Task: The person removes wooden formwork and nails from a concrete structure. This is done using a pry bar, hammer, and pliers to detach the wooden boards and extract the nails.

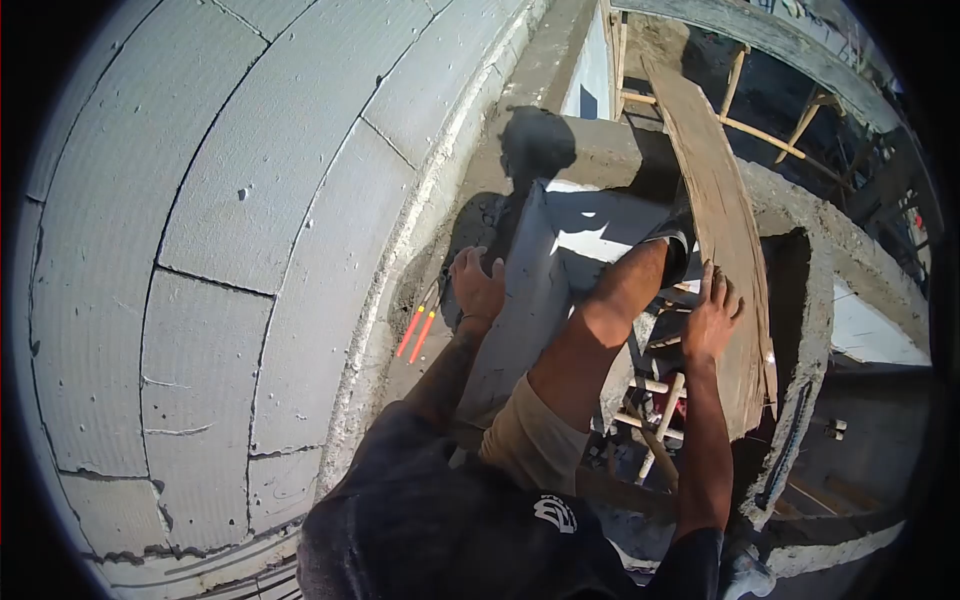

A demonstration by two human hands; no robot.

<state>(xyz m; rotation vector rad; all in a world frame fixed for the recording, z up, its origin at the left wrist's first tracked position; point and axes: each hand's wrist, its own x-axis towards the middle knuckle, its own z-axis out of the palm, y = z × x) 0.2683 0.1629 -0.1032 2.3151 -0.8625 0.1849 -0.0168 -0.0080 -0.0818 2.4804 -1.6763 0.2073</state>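
My left hand (478, 290) is over the concrete ledge beside the block wall, its fingers apart and nothing seen in it. Just left of it, two tools with red and yellow handles (416, 333) lie side by side on the ledge. My right hand (712, 318) rests on a long wooden plank (735, 215), fingers spread on its surface. The plank spans the opening, and my bent knee (608, 318) is between my two arms, with the lower leg partly hidden behind the plank.
A wall of pale blocks (220, 220) fills the left side. Concrete edges (800, 375) frame deep openings around the plank. Wooden poles (765, 137) stand at the upper right, and more poles (660, 430) show below. Shadows fall across the ledge.
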